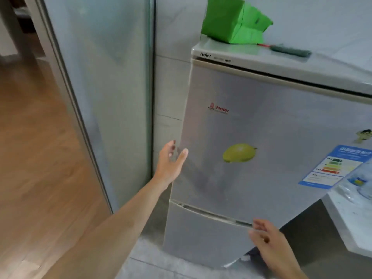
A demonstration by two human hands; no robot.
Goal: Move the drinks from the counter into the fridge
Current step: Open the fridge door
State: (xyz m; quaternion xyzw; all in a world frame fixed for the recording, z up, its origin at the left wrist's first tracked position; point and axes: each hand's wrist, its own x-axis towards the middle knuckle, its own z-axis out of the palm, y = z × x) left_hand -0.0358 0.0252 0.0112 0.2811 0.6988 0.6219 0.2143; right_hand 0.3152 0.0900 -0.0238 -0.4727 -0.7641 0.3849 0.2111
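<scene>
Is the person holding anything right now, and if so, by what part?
Nothing is held. The left hand reaches open toward the left edge of the fridge's upper door; the right hand hangs loosely curled, empty.

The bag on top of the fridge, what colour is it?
Bright green; the bag shows in the head view, sitting on the fridge.

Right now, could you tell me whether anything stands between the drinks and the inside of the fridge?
Yes: the fridge's upper door is closed, so the inside is shut off. The left hand is open at the door's left edge, not yet pulling it. The right hand hovers by the seam above the lower door. Neither hand holds a drink.
</scene>
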